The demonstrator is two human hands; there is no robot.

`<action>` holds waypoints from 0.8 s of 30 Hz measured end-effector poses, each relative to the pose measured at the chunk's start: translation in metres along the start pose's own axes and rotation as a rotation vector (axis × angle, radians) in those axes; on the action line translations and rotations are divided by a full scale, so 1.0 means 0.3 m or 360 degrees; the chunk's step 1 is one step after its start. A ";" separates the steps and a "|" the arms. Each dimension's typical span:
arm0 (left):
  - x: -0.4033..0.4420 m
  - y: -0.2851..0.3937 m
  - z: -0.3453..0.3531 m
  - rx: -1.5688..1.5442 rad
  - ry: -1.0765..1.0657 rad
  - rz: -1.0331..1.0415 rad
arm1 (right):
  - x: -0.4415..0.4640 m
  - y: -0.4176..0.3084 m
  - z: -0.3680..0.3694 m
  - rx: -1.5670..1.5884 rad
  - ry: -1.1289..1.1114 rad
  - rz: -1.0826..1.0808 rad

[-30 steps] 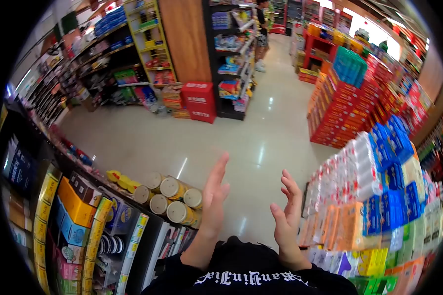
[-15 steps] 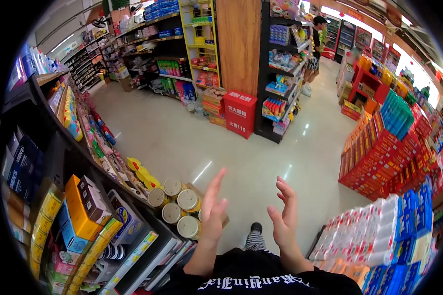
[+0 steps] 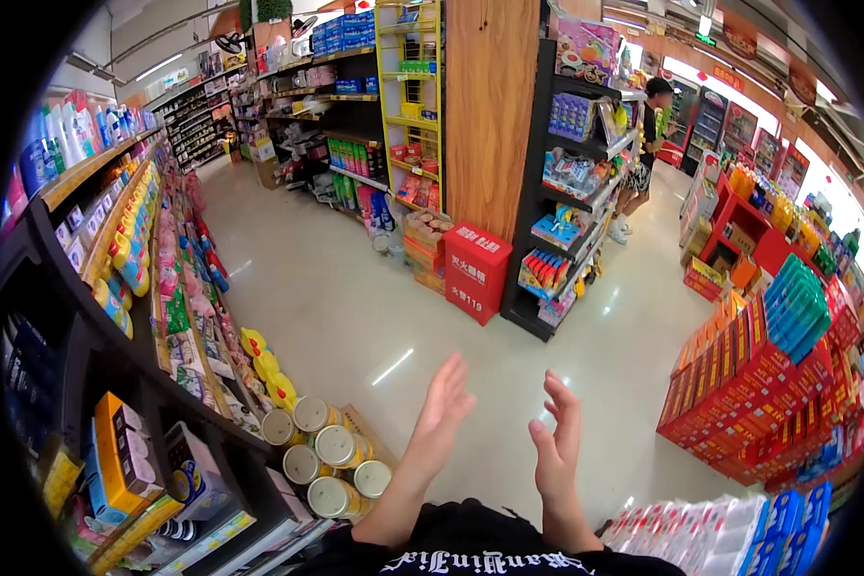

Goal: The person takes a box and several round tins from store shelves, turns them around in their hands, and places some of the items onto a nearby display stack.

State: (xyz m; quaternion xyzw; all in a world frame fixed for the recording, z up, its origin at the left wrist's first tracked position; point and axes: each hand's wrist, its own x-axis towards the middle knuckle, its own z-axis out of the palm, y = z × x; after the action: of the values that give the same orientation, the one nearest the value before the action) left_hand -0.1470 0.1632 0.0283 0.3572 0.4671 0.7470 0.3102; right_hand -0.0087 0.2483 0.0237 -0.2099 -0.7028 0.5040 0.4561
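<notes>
My left hand (image 3: 444, 398) is raised in front of my body, palm turned inward, fingers apart and holding nothing. Below and to its left stand several yellow canisters with pale lids (image 3: 336, 446), not touched by it. Opposite, my right hand (image 3: 558, 432) is up too, empty, with its fingers spread and slightly curved. A gap separates the two hands, and the shiny floor (image 3: 494, 370) shows between them. Beyond the hands is a red box (image 3: 475, 273) with white lettering, standing by a wooden pillar (image 3: 490, 115).
Curved shelving (image 3: 139, 370) with packaged goods lines the left. A dark rack (image 3: 538, 230) stands past the pillar, with a person (image 3: 649, 144) in a cap behind it. Stacked red cartons (image 3: 739, 384) are at right; wrapped paper rolls (image 3: 686, 533) lie at lower right.
The view has swung right and forward over the aisle. The red box and rack sit lower in view, and more left shelving shows. Both hands stay raised and empty.
</notes>
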 end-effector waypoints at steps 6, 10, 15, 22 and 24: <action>0.186 -0.091 -0.009 0.0159 -0.0070 -0.0136 | 0.176 0.118 0.003 0.0041 0.0065 0.0117; 0.322 -0.149 -0.077 0.0072 0.0052 -0.0129 | 0.301 0.212 0.058 0.0039 -0.0012 0.0172; 0.553 -0.149 -0.198 0.0077 0.0099 -0.0070 | 0.528 0.305 0.187 0.0002 -0.0098 0.0133; 0.894 0.024 -0.437 0.0181 0.0151 0.0412 | 0.924 0.313 0.464 0.0106 -0.0245 -0.0245; 0.977 0.022 -0.502 0.0202 0.0256 0.0439 | 1.000 0.362 0.537 0.0129 -0.0248 -0.0217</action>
State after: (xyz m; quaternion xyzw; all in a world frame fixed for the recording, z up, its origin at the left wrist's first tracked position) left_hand -0.4338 0.3228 0.0593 0.3759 0.4831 0.7777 0.1432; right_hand -0.3129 0.4352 0.0427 -0.1032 -0.7279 0.5146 0.4413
